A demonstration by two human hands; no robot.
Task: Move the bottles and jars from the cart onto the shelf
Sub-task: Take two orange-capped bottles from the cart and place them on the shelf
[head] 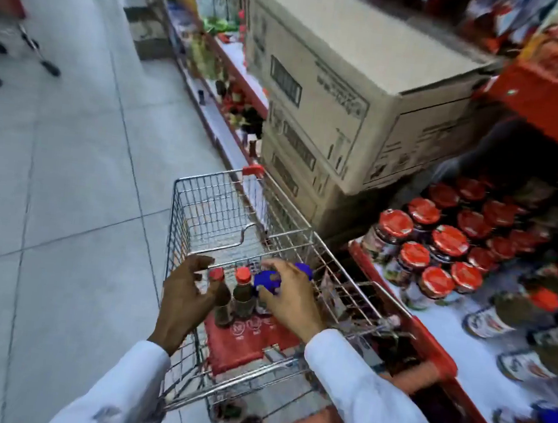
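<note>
A: Two hands in the cart, both over the child-seat section at about 6 o'clock of the frame.

B: Left hand grip?

A: Left hand spread, fingers curled loosely, just beside the red-capped bottle at its 3 o'clock. Contact unclear, not closed on it. Second red-capped bottle upright right next to the first.

B: Right hand?

A: Right hand wrapped over the blue-capped bottle, fingertips on the cap, grip closed on it. Another blue cap peeks behind the knuckles.

B: Where do the bottles stand?

A: On the red flap of the seat, still inside the cart.

B: Shelf?

A: Shelf at 3 o'clock, white deck with red edge, red-lidded jars packed in rows, a few jars lying down nearer the camera. Cardboard boxes stacked at 1 o'clock. Frame blurry, labels unreadable.
</note>
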